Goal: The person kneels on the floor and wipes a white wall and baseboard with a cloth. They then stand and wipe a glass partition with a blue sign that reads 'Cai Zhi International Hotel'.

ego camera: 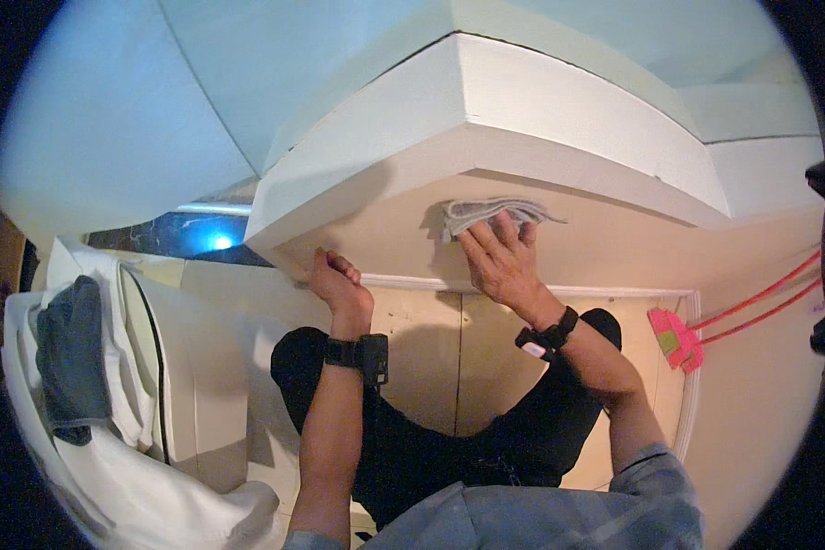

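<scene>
My right hand (503, 258) presses a folded grey cloth (491, 210) against a cream vertical panel (399, 240), just under a white ledge (550, 96). The fingers are spread over the cloth's lower edge. My left hand (337, 278) is curled with its fingers folded in, close to the panel's left edge. Nothing shows inside it; whether it touches the panel is unclear. Dark straps with small devices are on both wrists. Below the hands runs a white baseboard moulding (412, 282).
My bent knees flank the pale floor (419, 357). At left, a dark cloth (72, 350) hangs over a white, fabric-draped object (172, 495). A bright bluish light reflects from a dark surface (172, 237) behind it. At right, a pink object (675, 340) joins two red cords (756, 295).
</scene>
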Demonstrator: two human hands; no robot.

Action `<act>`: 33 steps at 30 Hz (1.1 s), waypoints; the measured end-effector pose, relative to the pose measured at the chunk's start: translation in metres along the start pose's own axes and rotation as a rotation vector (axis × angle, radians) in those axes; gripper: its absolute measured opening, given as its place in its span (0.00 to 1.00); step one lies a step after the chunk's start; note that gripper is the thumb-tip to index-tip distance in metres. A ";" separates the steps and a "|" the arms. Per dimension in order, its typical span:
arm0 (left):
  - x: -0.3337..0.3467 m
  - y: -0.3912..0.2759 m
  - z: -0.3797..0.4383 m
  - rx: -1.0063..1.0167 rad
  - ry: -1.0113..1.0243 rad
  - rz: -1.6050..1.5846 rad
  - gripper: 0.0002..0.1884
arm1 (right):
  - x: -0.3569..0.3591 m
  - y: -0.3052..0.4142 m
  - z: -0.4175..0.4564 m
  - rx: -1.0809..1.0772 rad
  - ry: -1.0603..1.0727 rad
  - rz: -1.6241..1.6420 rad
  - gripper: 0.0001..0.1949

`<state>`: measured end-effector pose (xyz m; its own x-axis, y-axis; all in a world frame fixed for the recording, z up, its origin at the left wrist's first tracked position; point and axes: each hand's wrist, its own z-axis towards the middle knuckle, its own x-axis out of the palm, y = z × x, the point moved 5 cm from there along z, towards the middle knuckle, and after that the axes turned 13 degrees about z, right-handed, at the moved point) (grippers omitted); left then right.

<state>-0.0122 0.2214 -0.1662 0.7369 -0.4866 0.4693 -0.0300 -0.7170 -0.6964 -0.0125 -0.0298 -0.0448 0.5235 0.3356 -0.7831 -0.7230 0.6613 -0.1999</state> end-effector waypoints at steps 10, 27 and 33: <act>-0.019 -0.025 0.000 0.035 -0.098 -0.063 0.15 | 0.028 0.054 0.079 -0.098 0.045 0.102 0.26; -0.059 -0.070 -0.022 0.106 -0.206 -0.102 0.16 | 0.208 0.177 0.097 -0.395 0.266 0.149 0.31; -0.055 -0.066 -0.026 0.083 -0.164 -0.120 0.17 | 0.281 0.187 0.046 -0.459 0.528 -0.026 0.31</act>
<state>-0.0683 0.2829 -0.1319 0.8321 -0.3078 0.4614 0.1151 -0.7180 -0.6865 0.0199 0.2192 -0.2756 0.3379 -0.1241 -0.9329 -0.8914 0.2758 -0.3596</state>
